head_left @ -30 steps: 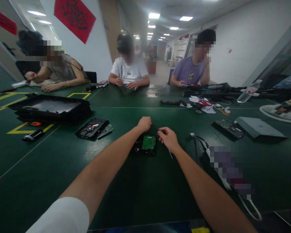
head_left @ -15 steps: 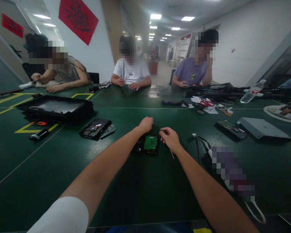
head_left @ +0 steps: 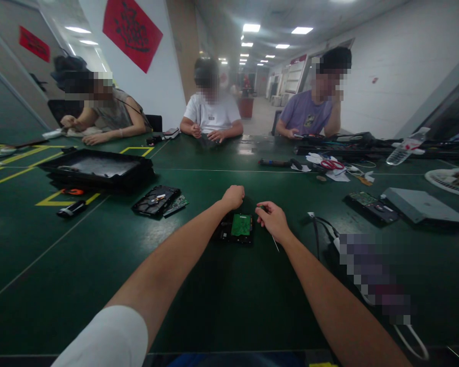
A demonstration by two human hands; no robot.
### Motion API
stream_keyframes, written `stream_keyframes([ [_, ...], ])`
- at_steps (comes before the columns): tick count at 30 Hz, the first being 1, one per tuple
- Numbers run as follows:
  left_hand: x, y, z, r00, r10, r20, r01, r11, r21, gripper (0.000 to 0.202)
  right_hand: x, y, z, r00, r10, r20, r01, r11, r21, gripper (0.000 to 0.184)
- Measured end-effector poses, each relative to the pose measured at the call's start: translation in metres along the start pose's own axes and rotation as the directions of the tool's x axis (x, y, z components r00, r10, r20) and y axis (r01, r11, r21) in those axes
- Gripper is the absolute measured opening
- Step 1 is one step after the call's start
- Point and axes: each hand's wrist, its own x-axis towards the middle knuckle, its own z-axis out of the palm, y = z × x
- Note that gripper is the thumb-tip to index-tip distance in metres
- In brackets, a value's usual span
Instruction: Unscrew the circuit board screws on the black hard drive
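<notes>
A hard drive [head_left: 241,225] lies on the green table in front of me, its green circuit board facing up. My left hand [head_left: 234,197] is closed just beyond the drive's far left corner; its fingers are turned away, so whatever they may hold is hidden. To the right of the drive, my right hand [head_left: 272,219] is closed around a thin screwdriver [head_left: 276,243]. The bare metal shaft sticks out below the palm and slants toward me, apart from the drive. Most of its handle is hidden by the fingers.
To the left are another hard drive [head_left: 156,201], a loose circuit board [head_left: 176,206] and a large black tray [head_left: 99,171]. Rightward lie a power strip [head_left: 375,275] with cables, a third drive [head_left: 373,206] and a grey metal box [head_left: 424,206]. Several people sit across the table.
My view has turned slightly left, so everything appears a little further right. Both hands keep about the same place beside the drive, and the screwdriver remains in my right hand.
</notes>
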Motion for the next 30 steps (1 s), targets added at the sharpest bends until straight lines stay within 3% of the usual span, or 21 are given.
stream_keyframes([
  [9,-0.005,-0.006,0.000,0.995,0.059,-0.079,-0.069,0.991,-0.119,0.036,0.000,-0.001,-0.001,1.000,-0.008,0.013,0.008,1.000,0.000,0.035],
  [15,-0.008,-0.008,-0.001,0.986,0.025,-0.164,-0.061,0.974,-0.218,0.008,0.003,0.000,0.001,1.000,-0.017,0.011,0.017,1.000,-0.004,0.032],
  [23,-0.008,-0.020,-0.006,0.973,-0.056,-0.223,0.001,0.971,-0.238,0.010,0.003,0.003,-0.003,0.999,-0.023,0.031,0.023,1.000,-0.013,0.033],
  [30,-0.005,-0.018,0.000,0.979,-0.003,-0.206,-0.038,0.980,-0.195,0.027,0.002,0.000,0.000,1.000,-0.018,0.023,0.019,1.000,-0.014,0.032],
])
